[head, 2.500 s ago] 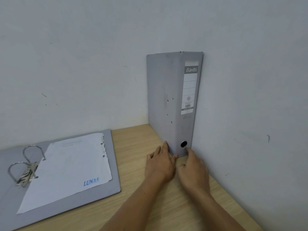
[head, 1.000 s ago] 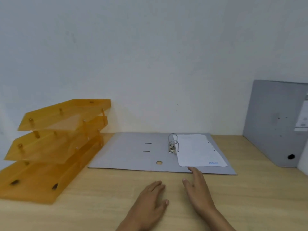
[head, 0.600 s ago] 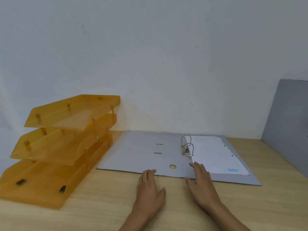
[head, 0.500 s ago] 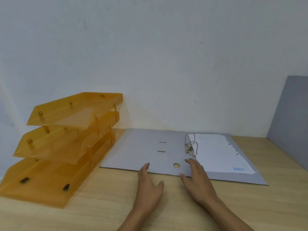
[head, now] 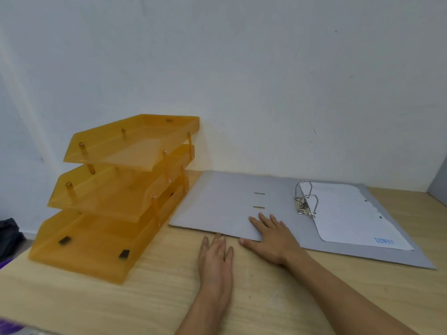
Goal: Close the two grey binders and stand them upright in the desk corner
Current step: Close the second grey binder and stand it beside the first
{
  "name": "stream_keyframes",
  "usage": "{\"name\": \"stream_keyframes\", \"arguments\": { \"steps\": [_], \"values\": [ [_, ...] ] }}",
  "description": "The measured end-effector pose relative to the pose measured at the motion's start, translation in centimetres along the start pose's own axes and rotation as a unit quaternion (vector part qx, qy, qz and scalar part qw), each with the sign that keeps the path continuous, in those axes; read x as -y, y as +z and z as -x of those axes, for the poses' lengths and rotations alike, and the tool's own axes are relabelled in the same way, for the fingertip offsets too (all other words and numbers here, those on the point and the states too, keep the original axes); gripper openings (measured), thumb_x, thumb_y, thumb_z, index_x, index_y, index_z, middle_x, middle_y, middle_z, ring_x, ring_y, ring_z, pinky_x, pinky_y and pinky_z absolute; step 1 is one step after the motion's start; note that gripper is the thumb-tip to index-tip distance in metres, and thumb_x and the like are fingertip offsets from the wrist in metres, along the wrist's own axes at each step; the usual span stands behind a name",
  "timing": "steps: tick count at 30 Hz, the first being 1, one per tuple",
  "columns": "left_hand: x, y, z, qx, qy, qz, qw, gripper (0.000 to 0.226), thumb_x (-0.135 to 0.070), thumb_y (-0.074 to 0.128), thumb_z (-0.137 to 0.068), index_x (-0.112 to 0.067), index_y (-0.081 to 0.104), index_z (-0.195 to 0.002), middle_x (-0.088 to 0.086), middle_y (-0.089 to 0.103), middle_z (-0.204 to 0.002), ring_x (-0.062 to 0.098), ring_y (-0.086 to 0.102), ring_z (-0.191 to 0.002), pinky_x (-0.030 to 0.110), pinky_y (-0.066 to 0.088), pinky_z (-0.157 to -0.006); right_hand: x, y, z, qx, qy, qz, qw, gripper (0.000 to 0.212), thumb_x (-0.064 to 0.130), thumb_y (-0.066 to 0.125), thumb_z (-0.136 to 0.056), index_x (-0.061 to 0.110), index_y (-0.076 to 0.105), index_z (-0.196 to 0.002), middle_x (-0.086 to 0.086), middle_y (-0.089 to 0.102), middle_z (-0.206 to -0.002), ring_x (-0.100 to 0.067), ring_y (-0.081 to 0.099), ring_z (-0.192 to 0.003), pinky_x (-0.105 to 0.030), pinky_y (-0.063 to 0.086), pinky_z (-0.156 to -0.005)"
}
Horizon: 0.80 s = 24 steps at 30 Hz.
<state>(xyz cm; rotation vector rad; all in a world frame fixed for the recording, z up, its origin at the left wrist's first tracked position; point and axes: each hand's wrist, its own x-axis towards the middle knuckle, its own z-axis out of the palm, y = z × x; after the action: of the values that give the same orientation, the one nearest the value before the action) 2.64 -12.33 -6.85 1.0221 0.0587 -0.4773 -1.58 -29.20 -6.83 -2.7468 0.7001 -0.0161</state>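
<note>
Binder point(head: 242, 206) w/ paper lies open, flat on worktop point(head: 145, 298): closing & standing not done. Right hand point(head: 273, 234) spread flat on cover, left hand point(head: 215, 257) flat beside edge, holding nothing.

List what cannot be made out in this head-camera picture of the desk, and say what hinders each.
1. Upright grey binder: only a sliver shows, cut by the right edge.
2. Text on the white sheet: blurred and too small; only a blue word shows.
3. Dark object: cut by the left edge, unidentifiable.
4. Open binder under the right hand: hidden by the palm.
</note>
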Motion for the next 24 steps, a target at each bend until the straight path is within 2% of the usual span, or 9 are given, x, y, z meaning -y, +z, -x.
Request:
{"name": "stream_keyframes", "arguments": {
  "steps": [2,6,8,10,12,15,19,21,24],
  "values": [
    [0.0,0.6,-0.4,-0.010,-0.032,0.038,0.999,0.066,0.001,0.043,-0.103,-0.008,0.015,-0.162,0.016,0.044,-0.156,0.028,0.041,-0.147,0.045,0.037,-0.118,0.3,-0.3,0.8,0.012,0.006,-0.011,1.000,0.097,0.088,0.023,-0.075,0.039,0.011,-0.157,0.007,0.004,-0.168,-0.020,0.000,-0.155,-0.043,0.002,-0.124],
    [-1.0,1.5,-2.1,0.012,-0.056,0.068,0.996,0.051,-0.018,0.057,-0.101,-0.006,0.046,-0.149,0.015,0.059,-0.145,0.029,0.056,-0.133,0.039,0.051,-0.101,1.1,-0.9,3.2,0.024,0.013,-0.028,0.999,0.089,0.083,0.024,-0.081,0.038,0.012,-0.157,0.008,0.006,-0.168,-0.018,0.003,-0.154,-0.043,0.005,-0.124],
    [-1.9,1.8,-2.5,0.028,-0.067,0.058,0.996,0.049,-0.028,0.061,-0.100,-0.009,0.053,-0.144,0.015,0.066,-0.136,0.032,0.063,-0.123,0.041,0.057,-0.089,1.6,-0.9,4.8,0.031,0.009,-0.041,0.999,0.083,0.080,0.024,-0.085,0.039,0.014,-0.157,0.008,0.007,-0.167,-0.016,0.004,-0.154,-0.041,0.006,-0.123],
    [-2.3,1.6,-2.3,0.033,-0.062,0.045,0.996,0.048,-0.028,0.060,-0.100,-0.009,0.054,-0.143,0.016,0.067,-0.134,0.034,0.065,-0.120,0.044,0.059,-0.083,2.0,-1.1,6.8,0.029,0.003,-0.059,0.998,0.079,0.077,0.026,-0.088,0.039,0.017,-0.156,0.009,0.010,-0.167,-0.014,0.007,-0.154,-0.039,0.008,-0.123],
    [-2.7,1.3,-1.2,0.048,-0.053,0.041,0.997,0.045,-0.026,0.059,-0.101,-0.007,0.055,-0.142,0.016,0.068,-0.132,0.035,0.066,-0.119,0.046,0.059,-0.084,2.1,-1.4,9.0,0.017,-0.001,-0.077,0.997,0.076,0.075,0.028,-0.089,0.039,0.023,-0.155,0.011,0.015,-0.166,-0.012,0.012,-0.153,-0.036,0.010,-0.122],
    [-3.5,0.1,1.3,0.105,-0.062,0.047,0.991,0.040,-0.026,0.056,-0.102,-0.008,0.057,-0.138,0.018,0.072,-0.127,0.036,0.068,-0.117,0.053,0.056,-0.094,2.2,-1.6,11.6,0.021,-0.001,-0.127,0.992,0.078,0.079,0.025,-0.085,0.039,0.032,-0.152,0.014,0.024,-0.163,-0.010,0.023,-0.150,-0.035,0.017,-0.120],
    [-4.4,-2.0,5.0,0.105,-0.009,-0.016,0.994,0.035,-0.013,0.046,-0.106,-0.005,0.057,-0.138,0.013,0.074,-0.123,0.031,0.071,-0.112,0.043,0.062,-0.078,4.2,-3.2,12.1,0.049,-0.005,-0.234,0.971,0.090,0.086,0.016,-0.078,0.036,0.041,-0.148,0.013,0.039,-0.156,-0.012,0.032,-0.145,-0.038,0.023,-0.119],
    [-4.8,-2.8,7.4,0.124,0.029,-0.070,0.989,0.033,-0.008,0.045,-0.105,-0.007,0.060,-0.135,0.007,0.078,-0.117,0.025,0.075,-0.107,0.039,0.064,-0.077,6.2,-4.5,12.6,0.059,-0.042,-0.288,0.955,0.078,0.075,0.020,-0.089,0.030,0.045,-0.147,0.012,0.043,-0.154,-0.011,0.035,-0.144,-0.036,0.023,-0.119],
    [-6.8,-3.0,10.5,0.163,0.091,-0.071,0.980,0.035,-0.011,0.052,-0.102,-0.012,0.060,-0.136,0.006,0.074,-0.128,0.022,0.072,-0.114,0.040,0.059,-0.089,8.5,-5.9,13.4,0.063,-0.087,-0.362,0.926,0.060,0.054,0.026,-0.102,0.021,0.043,-0.148,0.015,0.041,-0.149,-0.006,0.037,-0.140,-0.024,0.022,-0.113]
  ]
}}
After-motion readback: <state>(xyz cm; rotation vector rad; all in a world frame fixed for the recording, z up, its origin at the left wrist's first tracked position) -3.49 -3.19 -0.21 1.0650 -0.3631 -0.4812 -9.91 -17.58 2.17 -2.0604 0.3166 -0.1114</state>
